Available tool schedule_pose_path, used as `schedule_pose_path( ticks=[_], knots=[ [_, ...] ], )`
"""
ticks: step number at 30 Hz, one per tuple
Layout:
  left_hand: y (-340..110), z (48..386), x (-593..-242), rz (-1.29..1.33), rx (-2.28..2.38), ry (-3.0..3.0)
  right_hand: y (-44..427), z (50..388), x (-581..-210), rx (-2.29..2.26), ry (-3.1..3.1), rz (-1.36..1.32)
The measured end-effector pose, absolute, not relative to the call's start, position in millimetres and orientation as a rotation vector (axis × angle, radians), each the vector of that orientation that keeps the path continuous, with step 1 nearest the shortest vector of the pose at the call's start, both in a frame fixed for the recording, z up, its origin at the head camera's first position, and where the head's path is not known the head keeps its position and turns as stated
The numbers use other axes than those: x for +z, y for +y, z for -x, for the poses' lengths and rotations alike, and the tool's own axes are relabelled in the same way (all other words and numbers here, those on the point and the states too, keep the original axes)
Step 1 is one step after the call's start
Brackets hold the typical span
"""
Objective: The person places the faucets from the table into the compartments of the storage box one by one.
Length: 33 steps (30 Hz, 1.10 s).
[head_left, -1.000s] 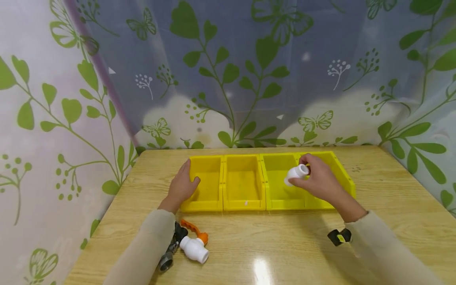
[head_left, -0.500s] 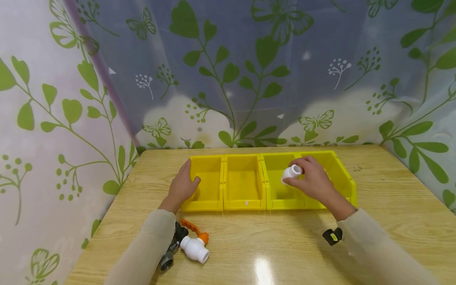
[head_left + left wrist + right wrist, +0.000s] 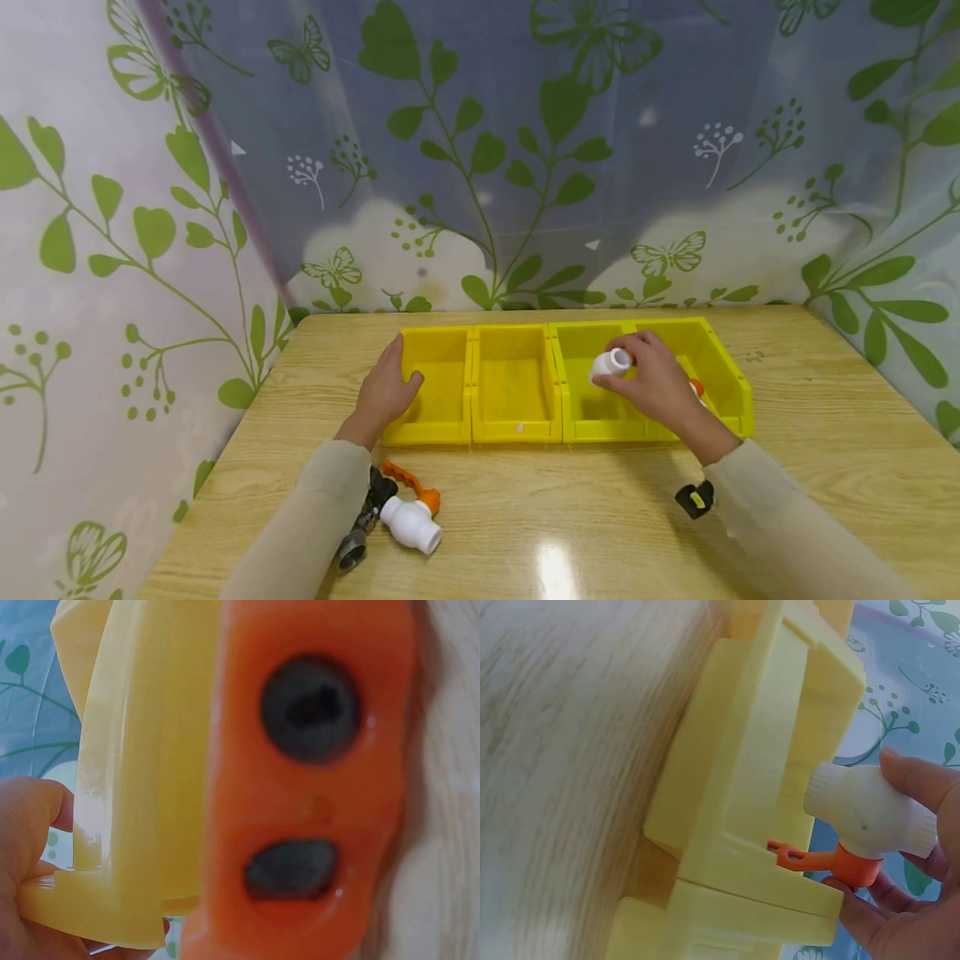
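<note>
My right hand (image 3: 651,379) holds a white plastic ball valve (image 3: 611,365) above the yellow bins, over the third one from the left. In the right wrist view, thumb and fingers grip the ball valve's (image 3: 870,806) body, and its orange lever handle (image 3: 810,860) points toward the bin wall. At the far left, my left hand (image 3: 384,390) grips the side wall of the leftmost yellow bin (image 3: 427,432), thumb on the inner side. In the left wrist view an orange valve handle (image 3: 311,802) fills the middle, close to the camera.
On the wooden table (image 3: 495,525), below the leftmost bin, lie a second white ball valve (image 3: 411,525) with an orange handle and a dark grey valve (image 3: 360,533), partly behind the left sleeve. Inside the rightmost bin (image 3: 731,404) an orange-and-white piece (image 3: 697,388) shows, mostly hidden by my right hand.
My right hand has shifted a little left with the ball valve, from near the third and fourth bins' divider to over the third bin. The left hand has stayed put.
</note>
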<state>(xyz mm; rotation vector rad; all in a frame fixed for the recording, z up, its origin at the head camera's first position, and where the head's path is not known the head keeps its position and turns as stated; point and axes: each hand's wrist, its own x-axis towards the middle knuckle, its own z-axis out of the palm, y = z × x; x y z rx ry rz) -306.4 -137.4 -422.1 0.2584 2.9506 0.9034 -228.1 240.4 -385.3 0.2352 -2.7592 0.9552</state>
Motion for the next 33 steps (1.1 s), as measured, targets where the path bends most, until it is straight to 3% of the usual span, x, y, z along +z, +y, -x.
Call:
schedule_pose_path(
  ticks=[21,33],
  knots=[
    [-138.8,309.6,-425.9,-0.275,0.886,2.961,238.7,229.5,-398.3,0.887,-2.745,-0.226],
    [-139.2,308.8,-425.3,-0.27,0.92,2.955,237.7,227.6,-410.5,0.75,-2.724,-0.388]
  ],
)
